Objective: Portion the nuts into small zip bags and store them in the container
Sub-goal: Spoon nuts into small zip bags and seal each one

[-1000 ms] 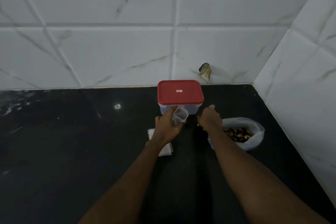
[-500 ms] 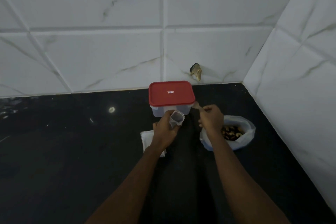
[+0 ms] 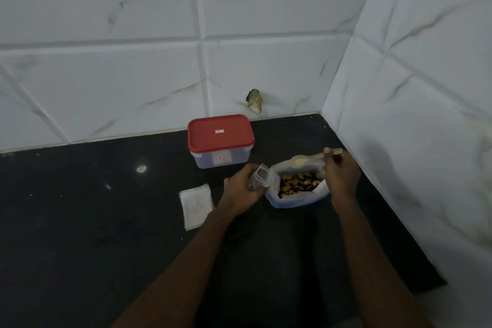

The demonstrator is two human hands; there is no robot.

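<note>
White marble-patterned wall tiles (image 3: 106,88) meet in a corner behind a dark, glossy surface (image 3: 80,234), and low on the back wall a chipped spot (image 3: 255,100) breaks one tile. Close to that wall stands the container (image 3: 222,161), clear-sided, with its red lid (image 3: 220,136) seated on top. In front of it and off to the right sits a big plastic bag (image 3: 295,198) with its mouth spread open. The nuts (image 3: 298,183) lie heaped inside it, a mix of pale and dark pieces.

The person's left hand (image 3: 239,190) is just beside that bag on its left. Its fingers (image 3: 257,189) are curled round a small zip bag (image 3: 262,176), held upright with the mouth gaping. Whether anything is in it I cannot tell.

The right hand (image 3: 342,176) is at the right edge of the big bag, and its fingers pinch the handle of a wooden spoon (image 3: 306,160). The spoon's bowl points left and hovers over the bag's back rim, above the nuts. It is too blurred to say what it carries.

Left of the left hand, a stack of flat zip bags (image 3: 197,205) lies on the surface, apart from both the container and the hand. Further left a small bright reflection (image 3: 141,168) gleams on the dark top
</note>
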